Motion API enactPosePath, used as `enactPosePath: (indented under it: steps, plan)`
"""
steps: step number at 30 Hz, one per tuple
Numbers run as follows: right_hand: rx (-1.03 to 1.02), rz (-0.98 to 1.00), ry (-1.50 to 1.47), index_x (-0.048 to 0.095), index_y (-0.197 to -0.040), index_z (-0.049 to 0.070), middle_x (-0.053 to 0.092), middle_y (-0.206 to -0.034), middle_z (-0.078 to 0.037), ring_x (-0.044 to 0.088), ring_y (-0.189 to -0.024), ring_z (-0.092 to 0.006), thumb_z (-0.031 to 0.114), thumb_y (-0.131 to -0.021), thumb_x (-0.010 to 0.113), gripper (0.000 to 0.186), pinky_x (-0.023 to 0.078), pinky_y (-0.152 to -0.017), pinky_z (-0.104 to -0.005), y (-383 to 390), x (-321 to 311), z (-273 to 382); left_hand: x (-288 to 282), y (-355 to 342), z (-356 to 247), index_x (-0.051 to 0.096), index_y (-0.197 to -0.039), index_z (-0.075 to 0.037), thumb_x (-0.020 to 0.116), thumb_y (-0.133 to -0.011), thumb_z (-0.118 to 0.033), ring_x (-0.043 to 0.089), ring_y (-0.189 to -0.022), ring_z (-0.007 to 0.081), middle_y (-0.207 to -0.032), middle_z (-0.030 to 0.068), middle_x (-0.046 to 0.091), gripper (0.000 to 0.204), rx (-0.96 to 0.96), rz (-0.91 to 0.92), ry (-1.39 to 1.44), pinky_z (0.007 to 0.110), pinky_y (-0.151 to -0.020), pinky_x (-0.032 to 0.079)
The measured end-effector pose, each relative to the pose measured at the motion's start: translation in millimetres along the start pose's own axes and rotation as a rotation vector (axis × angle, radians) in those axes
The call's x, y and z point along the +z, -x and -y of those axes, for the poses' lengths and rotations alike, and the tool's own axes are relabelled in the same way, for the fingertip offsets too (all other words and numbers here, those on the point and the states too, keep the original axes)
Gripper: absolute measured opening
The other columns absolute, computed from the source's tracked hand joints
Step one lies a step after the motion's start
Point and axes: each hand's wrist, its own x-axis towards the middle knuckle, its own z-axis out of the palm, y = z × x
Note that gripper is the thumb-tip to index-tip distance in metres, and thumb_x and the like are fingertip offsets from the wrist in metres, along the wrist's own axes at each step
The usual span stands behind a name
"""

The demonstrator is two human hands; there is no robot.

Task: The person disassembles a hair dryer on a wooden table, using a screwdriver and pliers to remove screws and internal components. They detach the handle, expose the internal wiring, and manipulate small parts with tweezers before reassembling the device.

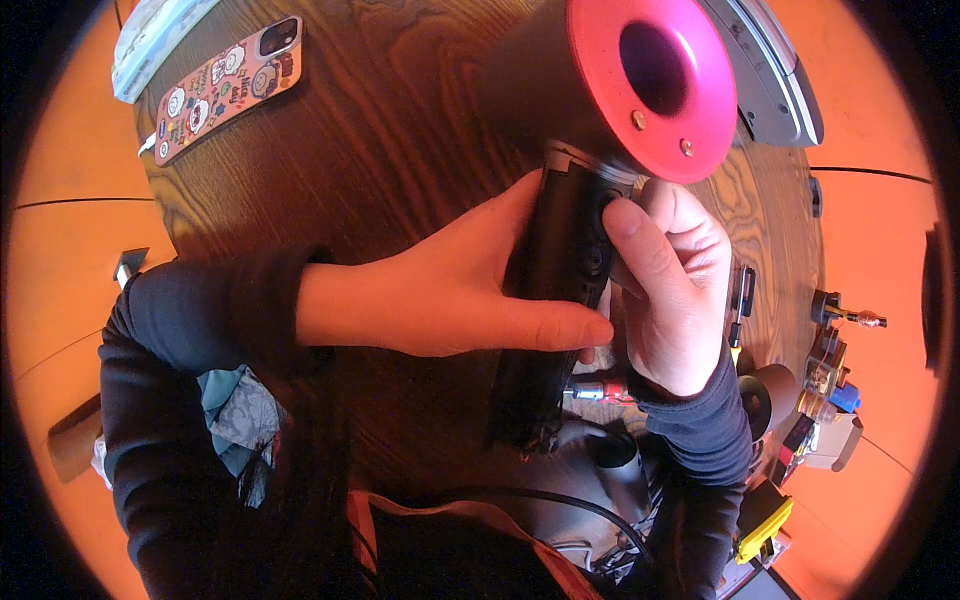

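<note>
A hair dryer with a round pink-rimmed head (705, 70) is held above the wooden table, its head toward the upper right. Its dark handle (535, 385) slants down toward me, and the lower end looks rough, too dark to make out. My left hand (440, 290) wraps round the handle from the left, with the thumb lying across its front. My right hand (675, 285) is closed at the upper handle just below the head. Its thumb tip rests by the round buttons, and the other fingers are curled, partly hidden behind the handle.
A phone in a cartoon-patterned case (230, 92) lies at the far left beside a pale packet (150, 50). At the far right stands a grey curved device (775, 75). A red-handled screwdriver (610, 392), a black cable (575, 503) and a yellow object (765, 530) lie nearer.
</note>
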Motion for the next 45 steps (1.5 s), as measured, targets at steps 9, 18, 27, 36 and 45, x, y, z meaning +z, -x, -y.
enactPosePath:
  steps: [9,18,27,36,45]
  plan:
    - [-0.264,-0.238,-0.084,0.038,-0.059,0.011,0.041,-0.051,0.001,0.030,-0.044,-0.0049,0.015,-0.087,0.054,0.033,0.022,-0.043,-0.0213,-3,-7,2,-6,-4,-2,0.031,-0.115,-0.006,0.069,-0.076,-0.015,0.060,-0.084,0.0230,-0.095,0.0115,0.056,0.056,0.019,0.013,0.237,0.035,-0.074,0.049]
    - [-0.136,-0.044,0.256,0.049,-0.076,0.004,0.049,-0.068,0.005,0.041,-0.061,-0.0011,0.001,-0.084,0.055,0.011,0.031,-0.055,-0.0158,1,-1,4,-20,-14,-8,0.032,-0.118,-0.007,0.065,-0.078,-0.020,0.059,-0.084,0.0240,-0.097,0.0120,0.054,0.053,0.199,-0.151,0.153,0.035,-0.074,0.049]
    - [-0.361,-0.042,0.741,0.045,-0.089,0.003,0.048,-0.075,-0.007,0.048,-0.062,-0.0136,0.002,-0.065,0.072,0.036,0.040,-0.055,-0.0247,6,3,-3,-23,-18,-6,0.037,-0.108,-0.006,0.065,-0.078,-0.014,0.054,-0.090,0.0172,-0.096,0.0075,0.053,0.042,0.291,-0.230,0.002,0.032,-0.081,0.044]
    - [-0.131,0.084,0.595,0.043,-0.089,0.005,0.052,-0.084,-0.008,0.052,-0.074,-0.0149,0.004,-0.075,0.063,0.024,0.044,-0.064,-0.0280,9,0,-4,-22,-15,-7,0.032,-0.118,-0.008,0.065,-0.079,-0.014,0.052,-0.098,0.0179,-0.102,0.0093,0.053,0.051,0.293,-0.169,0.034,0.033,-0.088,0.041]
    - [0.408,0.406,-0.254,0.032,-0.128,0.004,0.058,-0.091,-0.013,0.059,-0.066,-0.0164,0.024,-0.090,0.047,0.046,0.046,-0.055,-0.0231,5,-5,14,-22,-4,-28,0.010,-0.134,-0.015,0.063,-0.080,-0.015,0.047,-0.114,0.0241,-0.123,0.0162,0.045,0.076,0.183,0.071,0.342,0.038,-0.095,0.038]
